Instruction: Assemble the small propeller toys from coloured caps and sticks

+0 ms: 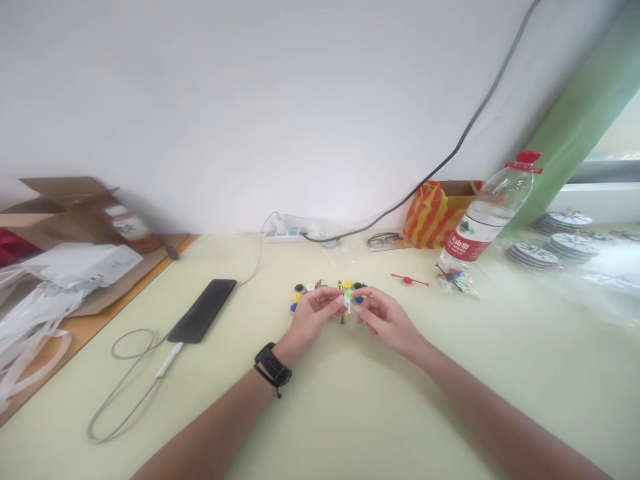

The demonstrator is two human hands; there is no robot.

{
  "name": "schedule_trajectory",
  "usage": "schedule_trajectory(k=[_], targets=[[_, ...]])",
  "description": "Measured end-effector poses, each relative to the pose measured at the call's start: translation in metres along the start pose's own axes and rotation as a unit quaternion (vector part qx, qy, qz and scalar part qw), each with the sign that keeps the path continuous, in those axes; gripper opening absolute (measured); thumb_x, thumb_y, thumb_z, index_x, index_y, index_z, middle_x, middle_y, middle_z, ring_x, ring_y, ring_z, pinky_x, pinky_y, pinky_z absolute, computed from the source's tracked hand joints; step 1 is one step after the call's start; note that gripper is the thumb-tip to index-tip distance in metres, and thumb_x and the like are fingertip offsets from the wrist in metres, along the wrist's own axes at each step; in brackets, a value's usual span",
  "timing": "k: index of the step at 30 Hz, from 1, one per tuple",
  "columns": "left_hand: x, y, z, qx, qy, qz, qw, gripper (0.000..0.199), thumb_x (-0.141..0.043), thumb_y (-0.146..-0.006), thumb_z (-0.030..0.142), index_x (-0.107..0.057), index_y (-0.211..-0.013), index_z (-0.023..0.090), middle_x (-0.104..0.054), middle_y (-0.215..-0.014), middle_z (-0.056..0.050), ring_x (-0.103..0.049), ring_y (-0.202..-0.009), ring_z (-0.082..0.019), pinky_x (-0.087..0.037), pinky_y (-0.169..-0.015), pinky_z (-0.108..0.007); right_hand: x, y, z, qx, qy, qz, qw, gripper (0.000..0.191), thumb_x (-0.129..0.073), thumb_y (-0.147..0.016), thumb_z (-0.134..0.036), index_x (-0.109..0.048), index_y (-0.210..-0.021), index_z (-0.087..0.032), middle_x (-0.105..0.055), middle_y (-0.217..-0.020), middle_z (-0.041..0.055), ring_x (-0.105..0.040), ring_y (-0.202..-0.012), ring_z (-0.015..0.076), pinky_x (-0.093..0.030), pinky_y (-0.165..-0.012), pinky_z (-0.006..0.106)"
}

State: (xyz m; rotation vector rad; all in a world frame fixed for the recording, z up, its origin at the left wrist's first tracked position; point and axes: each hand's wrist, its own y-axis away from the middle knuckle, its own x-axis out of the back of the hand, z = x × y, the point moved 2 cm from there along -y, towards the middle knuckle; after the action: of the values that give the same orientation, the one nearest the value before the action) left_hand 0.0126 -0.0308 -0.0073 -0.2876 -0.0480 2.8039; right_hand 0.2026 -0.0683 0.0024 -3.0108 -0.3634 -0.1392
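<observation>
Near the middle of the table, my left hand (319, 311) pinches a small white plastic piece (348, 305) between thumb and index finger. My right hand (384, 319) faces it from the other side, fingers curled and thumb drawn in near the same piece; what it grips, if anything, is too small to make out. Around and behind my fingertips lie several small round plastic discs, among them a yellow disc (297, 297) and a black disc (299, 288). Thin coloured plastic parts, including a blue one (343, 319), show between my hands, partly hidden.
Right of my hands lie a red spinner arrow (409, 281) and a clear bag of small parts (457, 281). Behind stand a water bottle (487, 213) and a striped bag (430, 213). Leftward lies a phone (203, 311) on a cable. Stacked discs (533, 257) sit far right.
</observation>
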Motion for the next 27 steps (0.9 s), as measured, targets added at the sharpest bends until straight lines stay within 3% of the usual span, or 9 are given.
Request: schedule_trajectory(k=[4, 6, 8, 9, 11, 13, 20, 27], targets=[[-0.001, 0.001, 0.000, 0.003, 0.014, 0.004, 1.000, 0.030, -0.087, -0.079, 0.037, -0.078, -0.099, 0.016, -0.075, -0.091, -0.006, -0.070, -0.081, -0.016, -0.058, -0.079, -0.030, -0.001, 0.003, -0.001, 0.035, 0.023, 0.029, 0.999, 0.069, -0.065, -0.094, -0.044, -0.035, -0.154, -0.031, -0.059, -0.089, -0.0021, -0.049, -0.062, 0.0121, -0.040, -0.056, 0.027], [-0.001, 0.001, 0.001, 0.003, 0.014, 0.005, 1.000, 0.030, -0.087, -0.078, 0.037, -0.078, -0.098, 0.016, -0.075, -0.090, -0.006, -0.071, -0.081, -0.017, -0.058, -0.080, -0.030, -0.002, 0.003, 0.000, 0.044, 0.020, 0.043, 0.998, 0.075, -0.066, -0.093, -0.044, -0.029, -0.157, -0.032, -0.060, -0.096, -0.0011, -0.049, -0.062, 0.0118, -0.041, -0.056, 0.027], [-0.001, 0.000, 0.001, 0.003, 0.011, 0.006, 1.000, 0.030, -0.087, -0.079, 0.037, -0.078, -0.098, 0.016, -0.075, -0.089, -0.006, -0.071, -0.081, -0.017, -0.059, -0.080, -0.030, -0.002, 0.003, 0.001, 0.035, 0.029, 0.034, 0.998, 0.049, -0.062, -0.095, -0.049, -0.056, -0.138, -0.025, -0.060, -0.086, -0.0010, -0.049, -0.060, 0.0122, -0.039, -0.055, 0.027], [-0.001, 0.000, 0.000, 0.005, 0.011, 0.006, 1.000, 0.030, -0.087, -0.079, 0.037, -0.078, -0.098, 0.016, -0.075, -0.090, -0.006, -0.071, -0.081, -0.017, -0.059, -0.080, -0.030, -0.001, 0.002, 0.002, 0.023, 0.043, 0.024, 0.999, 0.038, -0.057, -0.097, -0.053, -0.069, -0.113, -0.020, -0.057, -0.075, -0.0013, -0.046, -0.057, 0.0123, -0.037, -0.053, 0.027], [-0.001, 0.000, -0.001, 0.007, 0.010, 0.006, 1.000, 0.031, -0.087, -0.079, 0.037, -0.077, -0.099, 0.016, -0.076, -0.091, -0.006, -0.071, -0.080, -0.017, -0.059, -0.080, -0.030, 0.001, 0.001, 0.003, 0.001, 0.075, 0.019, 0.997, 0.055, -0.048, -0.100, -0.058, -0.062, -0.065, -0.018, -0.043, -0.055, -0.0025, -0.039, -0.050, 0.0119, -0.031, -0.051, 0.029], [0.000, -0.001, -0.002, 0.008, 0.012, 0.003, 1.000, 0.030, -0.086, -0.079, 0.036, -0.077, -0.100, 0.016, -0.075, -0.091, -0.006, -0.070, -0.080, -0.016, -0.058, -0.080, -0.030, 0.004, -0.001, 0.002, 0.004, 0.090, 0.035, 0.995, 0.061, -0.047, -0.100, -0.059, -0.049, -0.053, -0.020, -0.035, -0.051, -0.0035, -0.034, -0.049, 0.0114, -0.028, -0.051, 0.029], [-0.003, 0.001, 0.000, 0.005, 0.014, -0.015, 1.000, 0.028, -0.085, -0.081, 0.036, -0.077, -0.100, 0.017, -0.076, -0.093, -0.006, -0.070, -0.084, -0.017, -0.057, -0.081, -0.030, -0.001, -0.001, -0.001, 0.048, 0.050, 0.019, 0.997, 0.026, -0.060, -0.098, -0.048, -0.061, -0.096, -0.021, -0.054, -0.071, -0.0025, -0.046, -0.062, 0.0137, -0.035, -0.056, 0.027], [-0.005, 0.004, 0.004, 0.000, 0.000, -0.033, 0.999, 0.027, -0.083, -0.083, 0.036, -0.077, -0.101, 0.017, -0.074, -0.093, -0.006, -0.069, -0.083, -0.017, -0.056, -0.080, -0.031, -0.006, 0.000, 0.004, 0.071, 0.123, 0.008, 0.990, 0.023, -0.056, -0.100, -0.044, -0.063, -0.098, -0.022, -0.056, -0.072, -0.0014, -0.048, -0.062, 0.0144, -0.038, -0.056, 0.027]])
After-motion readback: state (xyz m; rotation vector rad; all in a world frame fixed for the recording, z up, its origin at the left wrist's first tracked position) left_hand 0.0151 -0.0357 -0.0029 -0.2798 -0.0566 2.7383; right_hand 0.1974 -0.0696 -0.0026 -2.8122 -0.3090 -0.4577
